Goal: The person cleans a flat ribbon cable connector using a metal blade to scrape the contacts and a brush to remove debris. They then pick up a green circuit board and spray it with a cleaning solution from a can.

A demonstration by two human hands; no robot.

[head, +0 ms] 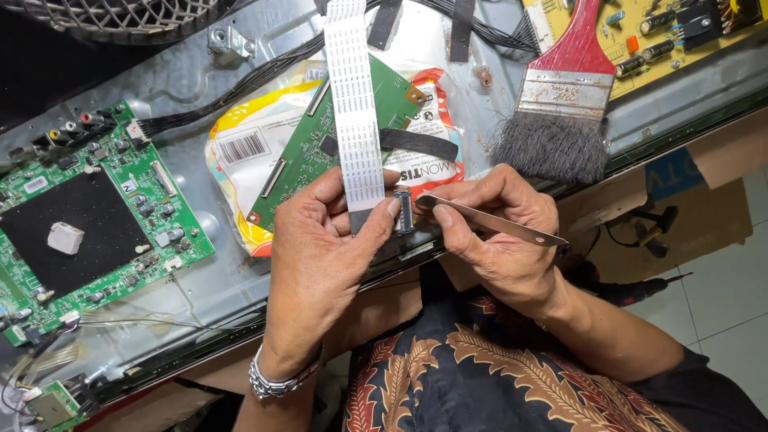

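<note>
My left hand [324, 244] pinches the lower end of a white flat ribbon cable [352, 104] between thumb and fingers. The cable runs up over a small green circuit board [308, 152]. My right hand [496, 232] holds a thin metal blade [500, 224], its tip touching a small dark connector [403, 210] at the cable's end, just beside my left thumb. The green board lies on a white and yellow plastic packet [248, 144].
A large green main board [144, 208] with a black square lies at the left on the grey metal panel [240, 280]. A red-handled paintbrush [560, 104] rests at the upper right, near a yellow power board [656, 40]. Black wire bundles [240, 84] cross the top.
</note>
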